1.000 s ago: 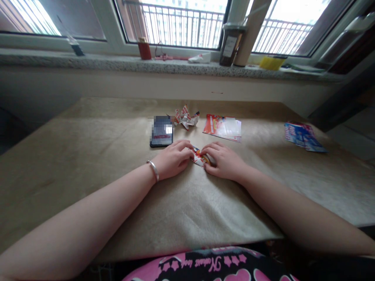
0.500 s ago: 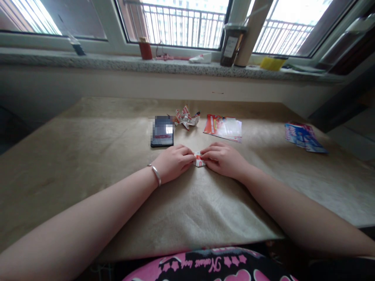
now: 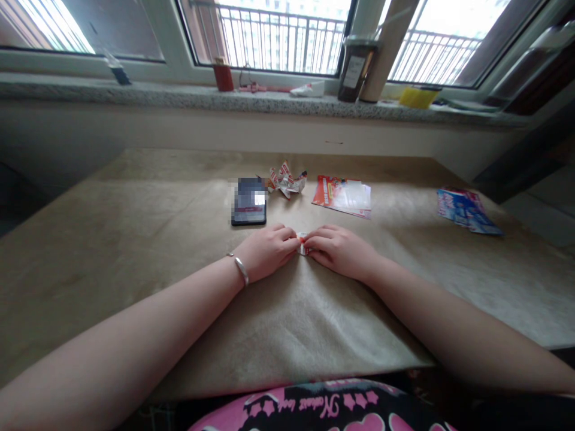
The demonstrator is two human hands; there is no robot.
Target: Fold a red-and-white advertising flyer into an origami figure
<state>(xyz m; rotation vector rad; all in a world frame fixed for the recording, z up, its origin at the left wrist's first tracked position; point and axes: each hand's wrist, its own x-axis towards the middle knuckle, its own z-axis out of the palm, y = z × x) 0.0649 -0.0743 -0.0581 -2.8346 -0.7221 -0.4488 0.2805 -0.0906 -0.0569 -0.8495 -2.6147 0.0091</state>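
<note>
My left hand point(image 3: 267, 251) and my right hand point(image 3: 338, 250) rest on the tan table cover point(image 3: 135, 251), fingertips meeting in the middle. Between them lies a small folded red-and-white paper piece point(image 3: 302, 244), mostly hidden under the fingers. Both hands are closed, pinching and pressing it flat. A silver bracelet point(image 3: 239, 269) circles my left wrist.
Just beyond my hands lies a dark phone point(image 3: 249, 201). Past it sit a crumpled red-and-white folded paper point(image 3: 286, 179), a red-and-white sheet stack point(image 3: 343, 195) and, far right, blue printed sheets point(image 3: 465, 210). A stone windowsill point(image 3: 179, 96) holds a red cup point(image 3: 223, 75) and a dark jar point(image 3: 353, 67).
My hands have drawn closer together over the paper piece, which now shows less between the fingertips than a second ago. The rest stays put.
</note>
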